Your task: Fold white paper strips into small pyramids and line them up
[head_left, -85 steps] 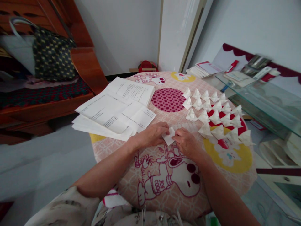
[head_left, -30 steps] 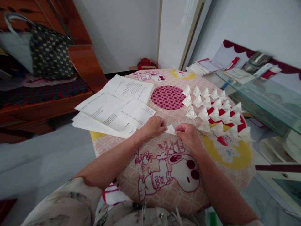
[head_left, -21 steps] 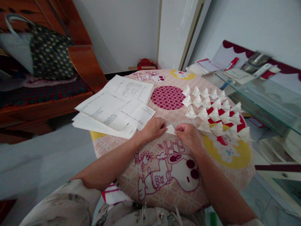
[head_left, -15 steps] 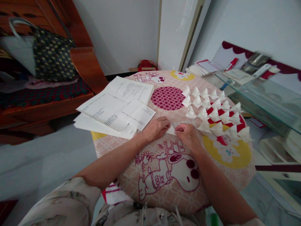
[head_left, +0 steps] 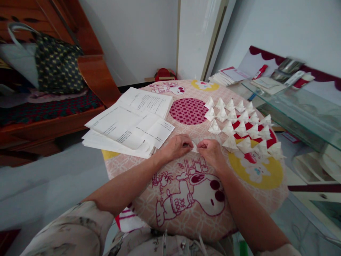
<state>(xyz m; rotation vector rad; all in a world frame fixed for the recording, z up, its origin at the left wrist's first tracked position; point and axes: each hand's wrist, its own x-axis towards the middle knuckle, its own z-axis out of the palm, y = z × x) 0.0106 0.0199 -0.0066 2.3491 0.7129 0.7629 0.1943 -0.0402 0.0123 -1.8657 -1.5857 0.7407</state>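
Observation:
A small folded piece of white paper (head_left: 194,147) is pinched between my two hands, just above the patterned tablecloth. My left hand (head_left: 179,146) grips its left side with fingers closed. On its right side, my right hand (head_left: 210,151) holds it between thumb and fingers. Left of my hands lies a stack of printed paper sheets (head_left: 125,122), the top ones creased. To the right, several folded white paper pieces (head_left: 243,129) with pointed tips stand in rows on the cloth.
The round table's cloth (head_left: 176,213) has cartoon dog prints. At right stands a glass shelf (head_left: 295,103) with a red marker (head_left: 260,72) and papers above it. A wooden bench (head_left: 93,78) at left carries a dark patterned bag (head_left: 57,65).
My left fingers have shifted slightly right, nearer my right hand, and less of the small paper shows between them. The view has moved slightly.

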